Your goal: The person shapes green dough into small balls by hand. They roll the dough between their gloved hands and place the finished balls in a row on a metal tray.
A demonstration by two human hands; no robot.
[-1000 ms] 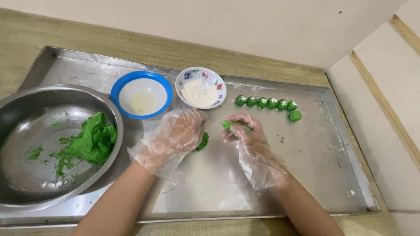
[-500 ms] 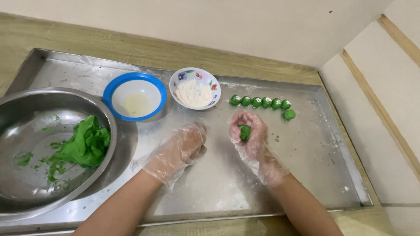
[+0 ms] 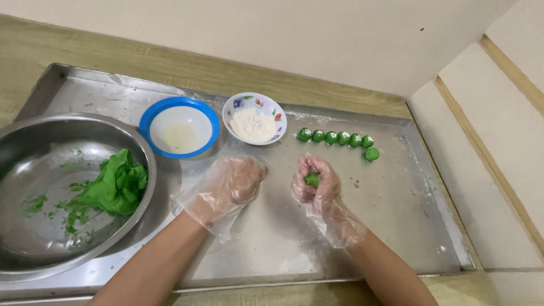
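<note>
Right hand (image 3: 315, 182) has closed round green dough piece (image 3: 312, 180); left hand (image 3: 235, 184) empty.

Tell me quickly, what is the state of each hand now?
Left hand: loosely curled, holding nothing visible.
Right hand: closed around a green dough piece.

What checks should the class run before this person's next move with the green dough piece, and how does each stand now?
1. Right hand closed around the green dough piece: ok.
2. Left hand gloved, over the metal tray; whether it holds anything: cannot tell.
3. Row of green dough balls neat: not ok, one ball sits off the line at its right end.
4. Green dough lump left in the steel bowl: ok.
5. Flour in the patterned bowl: ok.
</note>
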